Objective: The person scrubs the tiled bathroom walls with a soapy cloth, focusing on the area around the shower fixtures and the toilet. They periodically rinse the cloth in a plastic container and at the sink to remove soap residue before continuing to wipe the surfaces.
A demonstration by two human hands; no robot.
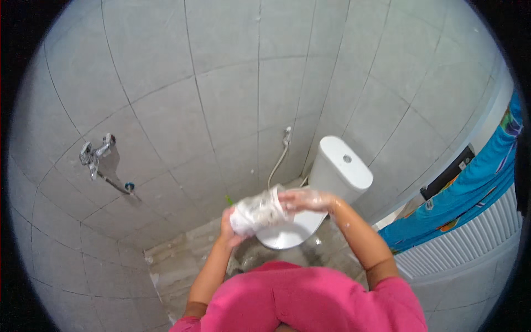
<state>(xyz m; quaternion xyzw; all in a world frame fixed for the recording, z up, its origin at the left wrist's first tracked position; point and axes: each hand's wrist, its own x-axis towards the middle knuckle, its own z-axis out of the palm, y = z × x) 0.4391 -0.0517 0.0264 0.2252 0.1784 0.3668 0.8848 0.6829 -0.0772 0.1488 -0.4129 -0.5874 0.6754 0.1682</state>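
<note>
My left hand (228,227) is wrapped round the lower left end of a white and see-through cylinder-shaped container (259,212). It lies tilted on its side in the air, and its exact kind is not clear. At its other end, the fingers of my right hand (307,200) grip the white rim, and their tips are partly hidden there. White foam clings to the right hand and forearm. Below the container is the white toilet lid (290,231), with the tank (345,166) behind it to the right.
On the left wall is a chrome tap (97,155) with a hose under it. A spray hose (281,157) hangs beside the tank. To the right, a blue patterned cloth (453,196) drapes over a white ribbed panel (470,238). Brownish floor tiles (180,263) look wet.
</note>
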